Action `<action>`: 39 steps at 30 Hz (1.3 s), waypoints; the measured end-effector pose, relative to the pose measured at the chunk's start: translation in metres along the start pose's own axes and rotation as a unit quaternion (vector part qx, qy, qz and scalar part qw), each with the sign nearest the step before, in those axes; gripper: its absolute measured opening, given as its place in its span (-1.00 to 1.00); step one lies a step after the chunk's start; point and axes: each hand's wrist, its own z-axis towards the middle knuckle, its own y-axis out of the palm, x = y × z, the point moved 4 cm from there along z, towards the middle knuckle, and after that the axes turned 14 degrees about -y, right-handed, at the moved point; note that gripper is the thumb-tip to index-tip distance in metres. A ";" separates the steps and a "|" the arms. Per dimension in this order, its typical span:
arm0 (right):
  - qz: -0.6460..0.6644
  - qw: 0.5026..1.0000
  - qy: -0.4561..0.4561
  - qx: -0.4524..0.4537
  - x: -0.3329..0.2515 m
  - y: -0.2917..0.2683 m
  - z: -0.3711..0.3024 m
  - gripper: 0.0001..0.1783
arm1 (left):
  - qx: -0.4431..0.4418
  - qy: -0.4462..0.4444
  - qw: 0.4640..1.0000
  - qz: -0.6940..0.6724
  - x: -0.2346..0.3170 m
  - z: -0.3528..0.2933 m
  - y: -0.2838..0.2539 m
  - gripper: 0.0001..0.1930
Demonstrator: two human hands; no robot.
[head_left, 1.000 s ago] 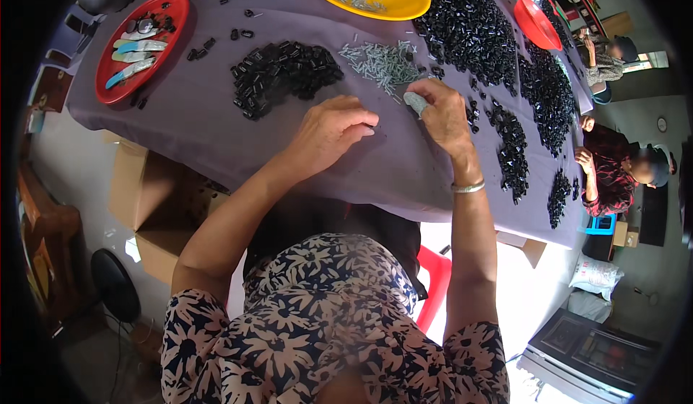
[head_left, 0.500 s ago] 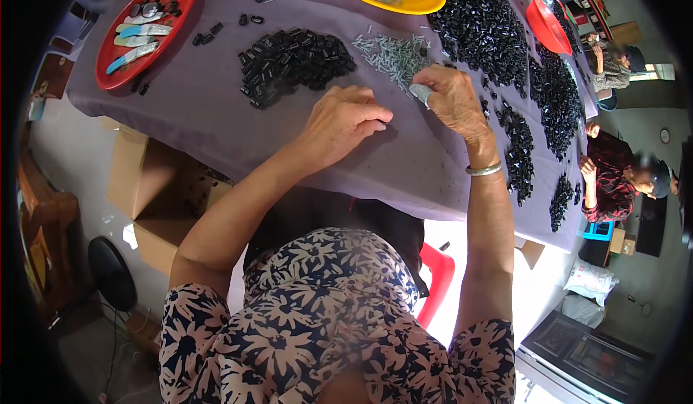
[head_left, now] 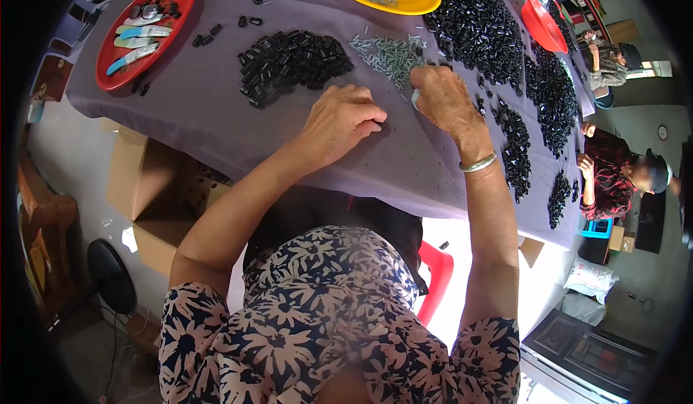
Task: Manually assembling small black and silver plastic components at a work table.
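Observation:
My left hand point(head_left: 341, 121) hovers over the cloth in front of a pile of small black plastic pieces point(head_left: 292, 64). Its thumb and fingertips are pinched together; whatever lies between them is too small to make out. At the near right edge of a heap of small silver pins point(head_left: 388, 57), my right hand point(head_left: 449, 102) has its fingers curled closed. A pale covering wraps one of its digits, and a bangle point(head_left: 478, 163) circles the wrist. The right fingertips are mostly hidden, so anything held there cannot be made out.
On the purple tablecloth point(head_left: 289, 135) stand a red tray point(head_left: 185, 15) with blue-and-white handled tools and a yellow dish point(head_left: 426, 0) of pins. Large black-piece heaps point(head_left: 473, 25) spread rightward towards a red bowl point(head_left: 543, 28). Two other people sit at the right. An open cardboard box point(head_left: 155, 241) stands lower left.
My right hand has turned and shifted slightly, its fingertips now closer to the pin heap. The left hand has drawn back slightly to the left, still pinched.

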 end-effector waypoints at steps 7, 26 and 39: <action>0.141 0.986 0.032 0.081 -0.009 -0.003 -0.023 -0.84 | -0.007 -0.039 0.999 0.008 -0.004 0.001 -0.001 -0.87; 0.413 0.884 0.063 0.209 -0.053 0.036 -0.039 -0.87 | -0.005 -0.040 0.999 0.016 -0.007 0.003 0.000 -0.85; 0.225 0.957 -0.044 0.175 -0.070 0.004 -0.021 -0.86 | -0.010 -0.034 0.999 0.039 -0.007 0.004 0.001 -0.88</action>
